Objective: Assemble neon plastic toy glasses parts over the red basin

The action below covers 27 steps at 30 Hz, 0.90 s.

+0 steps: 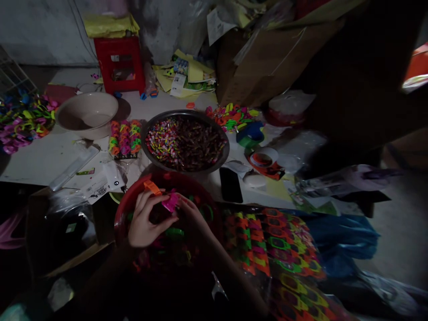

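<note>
Both my hands meet over a red basin [129, 203] full of bright plastic pieces. My left hand [143, 220] is closed, its fingers curled round a pink plastic piece [170, 203] and an orange piece [152, 187] sticking up above it. My right hand [192, 214] pinches the same pink piece from the right side. Just beyond the basin stands a metal bowl [185, 142] heaped with small coloured sticks.
A beige basin [87, 115] and a rack of coloured rings [125, 138] sit at the left. A black phone [230, 185], tape rolls [264, 158], a cardboard box [267, 62] and a red stool [120, 64] lie beyond. Sheets of coloured glasses [277, 245] lie at my right.
</note>
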Each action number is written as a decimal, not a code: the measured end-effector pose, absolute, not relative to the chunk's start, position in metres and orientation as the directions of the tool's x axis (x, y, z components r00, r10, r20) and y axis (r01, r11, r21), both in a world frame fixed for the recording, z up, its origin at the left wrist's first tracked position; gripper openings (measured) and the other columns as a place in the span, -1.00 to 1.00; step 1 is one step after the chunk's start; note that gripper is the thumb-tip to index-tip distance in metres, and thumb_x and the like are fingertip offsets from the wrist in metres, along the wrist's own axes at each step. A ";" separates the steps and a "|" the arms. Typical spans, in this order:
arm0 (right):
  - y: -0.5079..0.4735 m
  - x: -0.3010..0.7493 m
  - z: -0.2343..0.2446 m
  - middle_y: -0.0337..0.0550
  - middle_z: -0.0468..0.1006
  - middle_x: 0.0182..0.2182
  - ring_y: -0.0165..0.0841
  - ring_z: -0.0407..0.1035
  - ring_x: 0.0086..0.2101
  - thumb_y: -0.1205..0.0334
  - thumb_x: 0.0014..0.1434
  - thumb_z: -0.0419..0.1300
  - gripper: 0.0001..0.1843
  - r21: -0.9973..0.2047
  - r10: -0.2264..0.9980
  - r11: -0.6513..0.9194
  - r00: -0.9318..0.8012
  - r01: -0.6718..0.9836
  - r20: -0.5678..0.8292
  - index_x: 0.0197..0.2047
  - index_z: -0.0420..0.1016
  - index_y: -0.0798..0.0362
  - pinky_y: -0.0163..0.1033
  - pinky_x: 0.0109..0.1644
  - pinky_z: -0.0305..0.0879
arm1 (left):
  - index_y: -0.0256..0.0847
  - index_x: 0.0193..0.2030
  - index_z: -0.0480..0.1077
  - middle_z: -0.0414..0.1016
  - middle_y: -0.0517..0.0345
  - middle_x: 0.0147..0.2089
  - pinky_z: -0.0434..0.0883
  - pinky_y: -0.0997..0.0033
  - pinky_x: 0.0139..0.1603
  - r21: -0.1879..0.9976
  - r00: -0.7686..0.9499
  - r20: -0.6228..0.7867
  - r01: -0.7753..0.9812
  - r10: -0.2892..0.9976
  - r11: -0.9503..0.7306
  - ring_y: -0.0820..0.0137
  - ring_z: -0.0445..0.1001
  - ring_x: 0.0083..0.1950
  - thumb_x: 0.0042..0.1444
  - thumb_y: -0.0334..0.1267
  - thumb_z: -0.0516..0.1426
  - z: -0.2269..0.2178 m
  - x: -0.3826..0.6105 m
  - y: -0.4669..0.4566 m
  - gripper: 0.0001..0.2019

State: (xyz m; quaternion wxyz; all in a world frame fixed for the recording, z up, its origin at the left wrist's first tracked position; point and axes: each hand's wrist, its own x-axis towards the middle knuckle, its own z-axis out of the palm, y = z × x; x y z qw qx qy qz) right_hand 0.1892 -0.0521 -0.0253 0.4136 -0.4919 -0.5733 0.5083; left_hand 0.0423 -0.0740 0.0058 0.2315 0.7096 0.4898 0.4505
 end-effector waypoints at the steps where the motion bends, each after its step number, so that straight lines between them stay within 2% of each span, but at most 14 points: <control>1: -0.054 0.186 -0.027 -0.24 0.36 -0.58 -0.44 0.20 -0.62 -0.14 0.20 -0.07 -0.53 -0.993 0.978 -0.089 -0.181 0.072 -0.100 -0.27 0.43 0.07 -0.37 -0.56 0.20 | -0.08 -0.02 0.40 0.47 0.05 0.03 0.34 0.21 0.13 0.747 0.098 0.448 0.505 0.889 -0.432 0.22 0.38 0.10 0.06 -0.25 0.26 0.004 0.044 -0.073 -0.68; 4: -0.056 0.181 -0.027 -0.33 0.29 -0.58 -0.51 0.09 -0.62 -0.22 0.03 0.16 -0.52 -0.913 0.902 -0.378 -0.283 -0.153 -0.326 -0.25 0.38 0.05 -0.41 -0.56 0.08 | -0.14 -0.04 0.33 0.47 0.04 -0.05 0.39 0.23 0.02 0.696 0.086 0.538 0.517 0.839 -0.499 0.26 0.41 0.03 0.15 -0.34 0.16 -0.001 0.046 -0.072 -0.77; 6: -0.056 0.185 -0.023 -0.37 0.25 -0.56 -0.52 0.06 -0.60 -0.19 -0.02 0.24 -0.53 -0.899 0.887 -0.402 -0.318 -0.174 -0.335 -0.26 0.33 0.03 -0.42 -0.54 0.04 | -0.16 -0.06 0.28 0.45 0.04 -0.09 0.40 0.25 -0.01 0.665 0.088 0.566 0.538 0.819 -0.518 0.29 0.40 0.00 0.16 -0.38 0.14 -0.001 0.045 -0.071 -0.78; 8: -0.055 0.192 -0.016 -0.35 0.28 -0.52 -0.51 0.12 -0.55 -0.11 0.05 0.22 -0.62 -0.953 0.915 -0.289 -0.320 -0.094 -0.246 -0.28 0.30 0.03 -0.41 -0.49 0.09 | -0.17 -0.11 0.27 0.41 0.06 -0.11 0.39 0.27 -0.02 0.628 0.097 0.578 0.581 0.810 -0.518 0.31 0.37 -0.03 0.15 -0.39 0.14 0.003 0.041 -0.069 -0.81; 10: -0.053 0.202 -0.006 -0.27 0.37 -0.44 -0.46 0.25 -0.47 0.01 0.14 0.16 -0.74 -0.994 0.937 -0.097 -0.332 0.055 -0.110 -0.28 0.34 0.05 -0.38 -0.38 0.21 | -0.16 -0.18 0.26 0.37 0.09 -0.16 0.39 0.29 -0.04 0.592 0.117 0.577 0.622 0.808 -0.512 0.32 0.36 -0.04 0.14 -0.36 0.16 0.007 0.038 -0.067 -0.85; 13: -0.051 0.216 0.010 -0.13 0.50 -0.27 -0.37 0.40 -0.29 0.17 0.24 0.10 -0.82 -0.946 0.902 0.214 -0.420 0.243 0.096 -0.18 0.43 0.06 -0.31 -0.19 0.31 | -0.16 -0.20 0.26 0.34 0.10 -0.17 0.39 0.30 -0.06 0.552 0.161 0.571 0.651 0.805 -0.521 0.32 0.36 -0.05 0.14 -0.35 0.16 0.010 0.034 -0.065 -0.87; 15: -0.050 0.223 0.021 -0.10 0.54 -0.22 -0.35 0.45 -0.25 0.22 0.26 0.10 -0.81 -0.889 0.872 0.339 -0.457 0.306 0.175 -0.08 0.43 0.05 -0.32 -0.17 0.34 | -0.16 -0.16 0.28 0.35 0.08 -0.12 0.38 0.30 -0.04 0.535 0.203 0.567 0.646 0.798 -0.545 0.32 0.37 -0.04 0.15 -0.37 0.15 0.010 0.032 -0.064 -0.86; 18: -0.048 0.231 0.037 -0.11 0.56 -0.23 -0.36 0.48 -0.27 0.25 0.28 0.11 -0.81 -0.825 0.846 0.436 -0.477 0.361 0.238 -0.04 0.40 0.04 -0.35 -0.22 0.37 | -0.16 -0.10 0.30 0.40 0.07 -0.10 0.39 0.32 -0.01 0.527 0.259 0.558 0.624 0.789 -0.578 0.33 0.39 -0.02 0.16 -0.40 0.13 0.012 0.030 -0.063 -0.82; 22: -0.046 0.235 0.054 -0.14 0.54 -0.25 -0.39 0.47 -0.27 0.29 0.29 0.12 -0.84 -0.761 0.774 0.551 -0.552 0.342 0.312 -0.07 0.45 0.04 -0.36 -0.19 0.36 | -0.15 -0.08 0.32 0.43 0.09 -0.09 0.40 0.36 0.00 0.536 0.265 0.556 0.610 0.788 -0.584 0.35 0.41 -0.01 0.15 -0.41 0.15 0.015 0.031 -0.064 -0.80; 27: -0.044 0.236 0.060 -0.13 0.50 -0.25 -0.40 0.45 -0.27 0.31 0.30 0.10 -0.84 -0.733 0.765 0.567 -0.569 0.375 0.301 -0.08 0.44 0.07 -0.37 -0.20 0.36 | -0.16 -0.07 0.32 0.47 0.11 -0.12 0.41 0.39 0.02 0.549 0.266 0.573 0.578 0.775 -0.604 0.38 0.44 -0.03 0.12 -0.41 0.20 0.016 0.032 -0.063 -0.76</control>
